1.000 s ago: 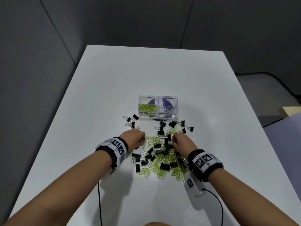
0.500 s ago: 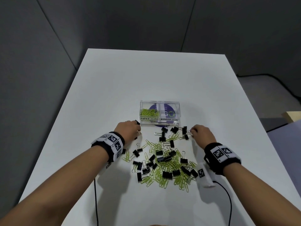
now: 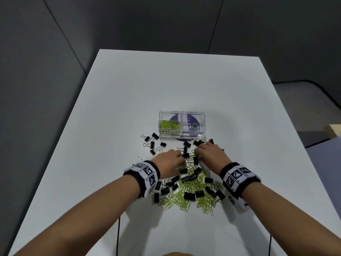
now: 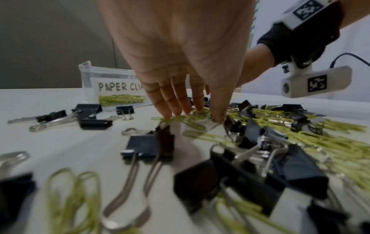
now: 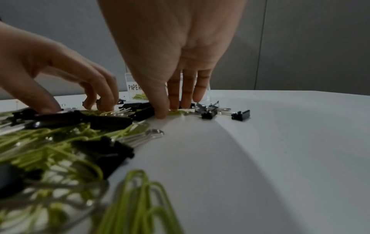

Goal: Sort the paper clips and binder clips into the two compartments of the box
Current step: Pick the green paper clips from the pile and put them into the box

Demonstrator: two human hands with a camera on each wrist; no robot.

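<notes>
A clear two-compartment box (image 3: 201,124) stands mid-table. Its left half, labelled PAPER CLIPS, holds green paper clips (image 3: 169,124); the BINDER CLIPS half shows no clips. In front lies a mixed pile (image 3: 191,189) of green paper clips and black binder clips. My left hand (image 3: 180,157) reaches into the pile's far part, its fingertips (image 4: 167,114) resting on green paper clips (image 4: 192,121), thumb apart. My right hand (image 3: 198,149) is beside it. Its thumb and fingers (image 5: 175,106) close on a green paper clip (image 5: 178,112), next to a black binder clip (image 5: 143,111).
A few loose binder clips (image 3: 153,143) lie left of the box front, and others (image 5: 241,115) to the right of my right hand. The white table (image 3: 249,108) is edged by dark grey walls. Thin black cables (image 3: 119,235) hang from both wrists.
Half a second ago my hands were apart at the loose binder clips on either side. Both have come back together into the far part of the pile.
</notes>
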